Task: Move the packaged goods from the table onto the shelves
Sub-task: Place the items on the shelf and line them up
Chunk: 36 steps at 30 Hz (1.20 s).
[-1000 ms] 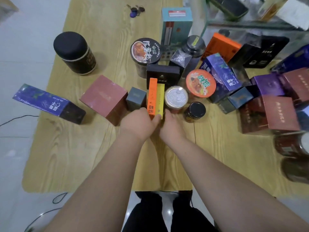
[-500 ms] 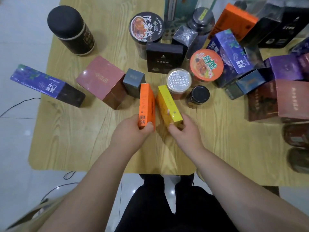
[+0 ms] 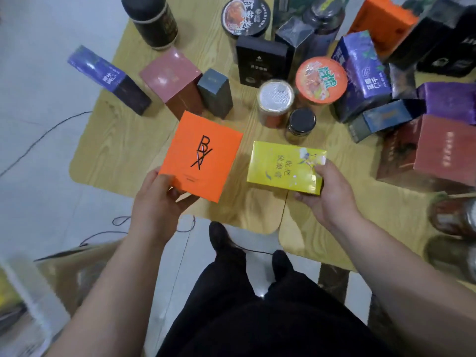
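Note:
My left hand [image 3: 157, 202] grips a flat orange box [image 3: 202, 155] by its near corner, its broad face with black lettering turned up. My right hand [image 3: 327, 191] holds a yellow box [image 3: 284, 167] by its right end, its printed face up. Both boxes hang above the near edge of the wooden table [image 3: 123, 143], side by side and apart. Many more packaged goods stand on the table beyond them. No shelf is in view.
Behind the boxes stand a pink-brown box [image 3: 172, 76], a grey box [image 3: 215, 92], a foil-topped jar [image 3: 275, 101], a small black-lidded jar [image 3: 301, 124] and an orange noodle cup [image 3: 320, 81]. Dark red boxes [image 3: 438, 148] crowd the right. My legs and cables lie below.
Both hands have pulled the two boxes off the table toward me and turned them from standing on edge to face up. The view has dropped toward the floor.

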### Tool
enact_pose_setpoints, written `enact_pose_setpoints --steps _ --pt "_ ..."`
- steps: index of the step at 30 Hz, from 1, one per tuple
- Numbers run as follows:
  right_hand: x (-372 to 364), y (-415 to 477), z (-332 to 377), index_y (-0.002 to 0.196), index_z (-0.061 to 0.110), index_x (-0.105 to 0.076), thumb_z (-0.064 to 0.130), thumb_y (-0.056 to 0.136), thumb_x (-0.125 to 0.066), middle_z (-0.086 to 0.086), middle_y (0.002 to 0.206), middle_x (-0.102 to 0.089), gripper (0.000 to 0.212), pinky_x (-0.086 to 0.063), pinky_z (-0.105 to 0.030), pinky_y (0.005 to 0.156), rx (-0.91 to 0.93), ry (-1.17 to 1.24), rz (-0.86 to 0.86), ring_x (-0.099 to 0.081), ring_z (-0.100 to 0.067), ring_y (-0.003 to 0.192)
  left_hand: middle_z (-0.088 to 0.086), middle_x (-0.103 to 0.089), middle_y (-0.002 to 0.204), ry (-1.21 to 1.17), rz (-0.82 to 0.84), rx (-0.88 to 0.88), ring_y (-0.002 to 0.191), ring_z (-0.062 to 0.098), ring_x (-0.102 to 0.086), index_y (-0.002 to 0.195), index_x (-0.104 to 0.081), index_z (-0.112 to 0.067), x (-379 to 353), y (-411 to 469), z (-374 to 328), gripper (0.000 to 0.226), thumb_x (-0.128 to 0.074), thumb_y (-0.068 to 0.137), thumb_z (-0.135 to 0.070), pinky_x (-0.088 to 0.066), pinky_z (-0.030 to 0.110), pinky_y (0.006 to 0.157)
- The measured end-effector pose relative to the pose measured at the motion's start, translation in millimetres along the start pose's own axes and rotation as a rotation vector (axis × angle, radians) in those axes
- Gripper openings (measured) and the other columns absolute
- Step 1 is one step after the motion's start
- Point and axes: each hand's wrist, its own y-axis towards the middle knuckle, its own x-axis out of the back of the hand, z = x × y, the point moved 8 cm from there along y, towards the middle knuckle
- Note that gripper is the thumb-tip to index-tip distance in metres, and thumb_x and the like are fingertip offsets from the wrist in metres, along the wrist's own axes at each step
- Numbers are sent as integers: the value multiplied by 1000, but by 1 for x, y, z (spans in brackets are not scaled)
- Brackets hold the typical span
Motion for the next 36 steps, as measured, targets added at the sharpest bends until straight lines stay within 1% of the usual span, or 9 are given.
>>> enact_pose_setpoints --steps 9,12,15,19,21,24,30,33,36 --pt "-57 -51 25 101 20 -55 7 78 -68 4 81 -70 30 -51 -30 67 82 -247 571 -65 -14 71 5 -64 92 -355 -204 -91 83 22 -67 97 -51 -13 70 -115 47 21 -52 77 -9 -61 43 76" --pt "-80 -77 22 102 11 -64 10 92 -66 -4 86 -73 10 -56 -37 75 33 -178 630 -69 -18 76 2 -60 79 -355 -277 -174 71 15 -63 86 -55 -14 92 -157 44 13 -51 76 -8 -59 32 72" --pt "-112 -116 9 103 3 -69 22 99 -61 -9 86 -75 21 -60 -39 70 -61 -132 712 -73 -21 77 -3 -41 60 -356 -445 -208 48 8 -41 75 -46 -20 125 -205 42 9 -53 71 -14 -45 19 52" --pt "-154 -190 -26 112 2 -64 33 102 -54 -12 93 -76 34 -61 -40 70 -139 -341 932 -75 -24 82 14 -50 86 -361 -614 -225 66 20 -49 101 -60 -16 173 -276 60 20 -63 83 -25 -41 34 54" --pt "-168 -232 -53 124 -1 -61 42 96 -62 -17 109 -73 51 -61 -50 81 -152 -483 1053 -73 -31 95 12 -68 96 -343 -710 -249 80 25 -65 112 -66 -13 193 -319 76 20 -60 98 -26 -59 49 75" --pt "-172 -307 -101 117 10 -64 40 96 -62 -7 99 -76 37 -62 -47 79 -194 -699 1243 -74 -23 87 7 -75 108 -257 -848 -277 99 30 -70 116 -70 -24 212 -397 104 25 -64 96 -36 -54 61 92" --pt "-93 -459 -210 114 13 -69 47 96 -56 -10 99 -77 40 -62 -37 68 -522 -992 1500 -76 -24 85 -9 -67 85 -220 -1050 -285 85 18 -57 98 -70 -38 210 -585 189 33 -50 81 -17 -46 46 84" --pt "-23 -534 -259 121 8 -68 57 79 -69 -20 115 -72 64 -59 -47 88 -592 -1179 1646 -71 -35 104 -5 -51 68 -336 -1228 -273 67 22 -44 89 -62 -31 194 -684 248 32 -43 73 -11 -33 38 60" --pt "58 -610 -302 126 4 -66 56 70 -72 -22 121 -70 77 -54 -53 98 -688 -1372 1822 -68 -38 111 11 -49 80 -494 -1352 -325 74 32 -43 90 -60 -25 170 -776 309 34 -45 66 -6 -36 52 66"
